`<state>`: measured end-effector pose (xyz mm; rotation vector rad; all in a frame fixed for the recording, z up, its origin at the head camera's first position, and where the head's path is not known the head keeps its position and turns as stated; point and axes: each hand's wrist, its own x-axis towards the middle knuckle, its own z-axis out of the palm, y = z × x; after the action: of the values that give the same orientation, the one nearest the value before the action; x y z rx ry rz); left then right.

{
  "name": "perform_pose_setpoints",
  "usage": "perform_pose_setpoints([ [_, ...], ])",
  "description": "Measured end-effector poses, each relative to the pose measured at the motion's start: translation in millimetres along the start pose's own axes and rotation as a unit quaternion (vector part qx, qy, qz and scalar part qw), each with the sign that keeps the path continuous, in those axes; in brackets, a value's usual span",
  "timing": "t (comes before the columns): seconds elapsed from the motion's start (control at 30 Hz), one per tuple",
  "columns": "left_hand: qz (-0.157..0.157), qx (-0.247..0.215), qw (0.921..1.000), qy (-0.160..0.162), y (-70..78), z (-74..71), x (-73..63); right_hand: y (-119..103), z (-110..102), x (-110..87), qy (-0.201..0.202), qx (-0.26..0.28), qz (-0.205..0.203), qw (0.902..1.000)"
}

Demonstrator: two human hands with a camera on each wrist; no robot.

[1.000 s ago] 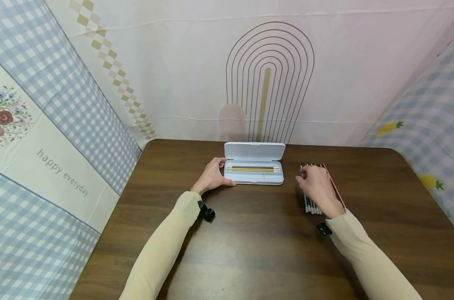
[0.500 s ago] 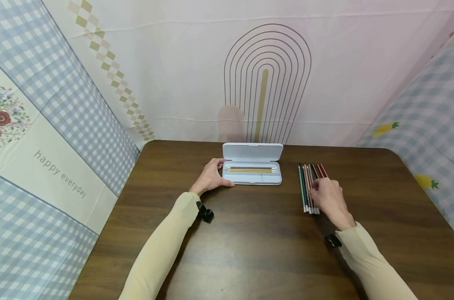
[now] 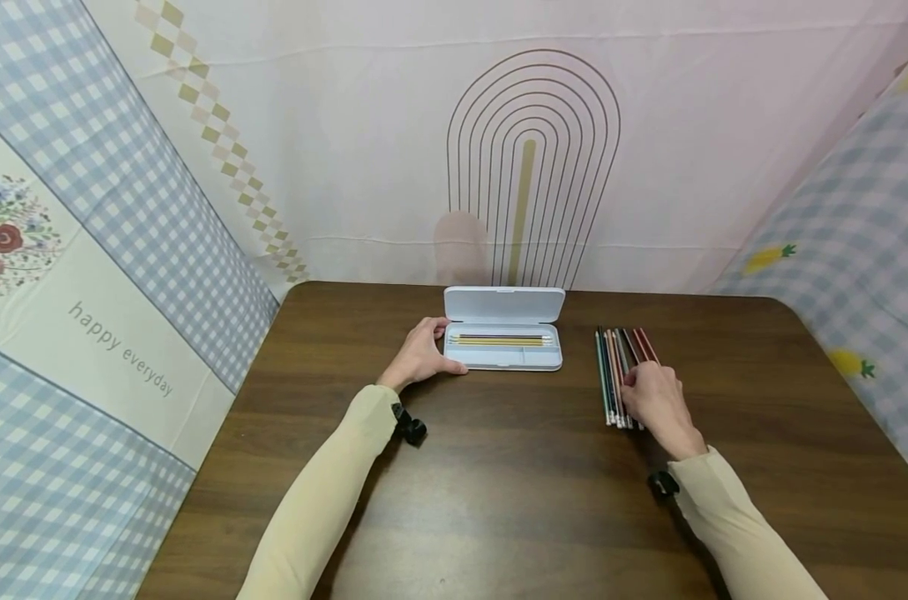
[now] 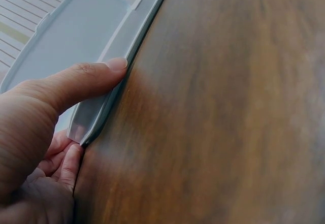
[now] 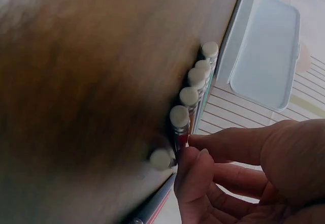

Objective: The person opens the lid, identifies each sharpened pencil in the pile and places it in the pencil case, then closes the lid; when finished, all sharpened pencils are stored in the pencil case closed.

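Note:
On the table, a pale blue pencil case (image 3: 491, 357) stands open with its lid raised. A few pencils (image 3: 499, 340), yellow and dark, lie in its back compartment. My left hand (image 3: 419, 354) grips the case's left end, thumb on the front edge and fingers round the side and back. To the right of the case, several pencils (image 3: 609, 375) lie side by side, eraser ends toward me. Low over this row, my right hand (image 3: 659, 404) pinches a pencil (image 5: 160, 159) near its white eraser end, between thumb and forefinger. The fingers hide most of that pencil.
Red pencils (image 3: 644, 343) lie at the row's right side, partly behind my right hand. The brown wooden table (image 3: 454, 500) ends at a patterned cloth wall (image 3: 363, 167) behind the case. Checked cloth (image 3: 836, 267) hangs at the right.
My right hand has moved right and toward me, from over the pencils' upper part to near their eraser ends, uncovering the row. My left hand keeps its hold on the case.

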<state>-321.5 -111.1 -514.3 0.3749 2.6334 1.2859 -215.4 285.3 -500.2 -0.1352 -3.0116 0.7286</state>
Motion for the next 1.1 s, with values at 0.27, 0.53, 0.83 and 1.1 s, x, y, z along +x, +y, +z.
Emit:
perform_pose_setpoints([
  [0.27,0.001,0.002,1.0000,0.000,-0.1,0.1,0.1,-23.5,-16.9,-15.3,-0.021,0.018,0.013,0.9995],
  [0.53,0.003,0.004,1.0000,0.002,-0.8,0.7,0.5,-20.8,-15.1,-14.5,-0.017,-0.011,0.005,0.9998],
  [0.83,0.001,0.004,1.0000,0.001,-0.9,0.7,0.5,-23.6,-16.3,-12.6,-0.024,-0.033,0.005,0.9992],
  [1.1,0.001,0.009,1.0000,0.001,-0.1,0.5,0.4,-26.7,-17.2,-13.5,-0.033,-0.020,0.029,0.9988],
])
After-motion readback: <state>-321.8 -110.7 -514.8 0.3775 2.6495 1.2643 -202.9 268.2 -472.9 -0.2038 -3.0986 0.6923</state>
